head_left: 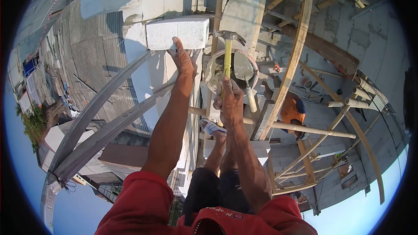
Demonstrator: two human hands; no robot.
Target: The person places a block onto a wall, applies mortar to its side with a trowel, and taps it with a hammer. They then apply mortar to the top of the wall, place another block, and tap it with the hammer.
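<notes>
My left hand (183, 62) is at the near side of a white lightweight concrete block (177, 34); its thumb lies against the face and the other fingers curl under the lower edge. The block rests on top of the wall. My right hand (229, 98) is closed around the yellow handle of a claw hammer (227, 54), held head up beside the block. Behind the hammer stands a round bucket (210, 66) with grey mortar in it. A trowel (244, 70) lies across the bucket, its handle pointing toward me.
Bamboo and timber scaffolding (296, 56) rises on the right, with a co-worker in an orange shirt (292, 111) below. Metal channels (109, 82) slant across the left, above corrugated roofs (87, 52) far down. My sandalled foot (212, 127) stands near the wall's edge.
</notes>
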